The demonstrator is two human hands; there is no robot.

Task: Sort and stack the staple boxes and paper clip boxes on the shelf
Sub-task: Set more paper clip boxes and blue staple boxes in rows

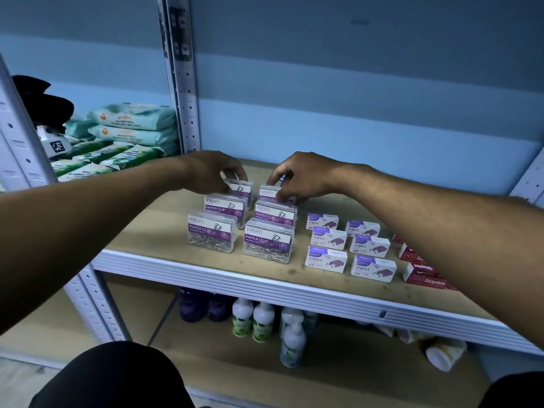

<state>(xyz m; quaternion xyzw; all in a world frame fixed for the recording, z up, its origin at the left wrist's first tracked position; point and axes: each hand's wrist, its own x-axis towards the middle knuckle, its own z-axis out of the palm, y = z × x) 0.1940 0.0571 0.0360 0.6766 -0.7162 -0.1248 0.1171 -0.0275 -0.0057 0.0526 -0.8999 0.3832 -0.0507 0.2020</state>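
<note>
Several clear paper clip boxes with purple labels stand in two rows on the wooden shelf point(164, 231). My left hand point(210, 172) grips the rear paper clip box of the left row point(243, 189). My right hand point(303, 176) grips the rear paper clip box of the right row point(269, 194). In front stand more clip boxes, the nearest at front left point(212, 232) and front right point(268, 241). To the right, white-and-purple staple boxes point(326, 259) lie in two rows. Red staple boxes point(424, 276) sit further right, partly hidden by my right forearm.
Packs of wipes point(132, 125) are piled on the neighbouring shelf to the left, behind a metal upright point(184, 83). Bottles point(253, 320) stand on the lower shelf. The blue wall lies close behind the shelf. The shelf's white front edge point(235, 278) runs below the boxes.
</note>
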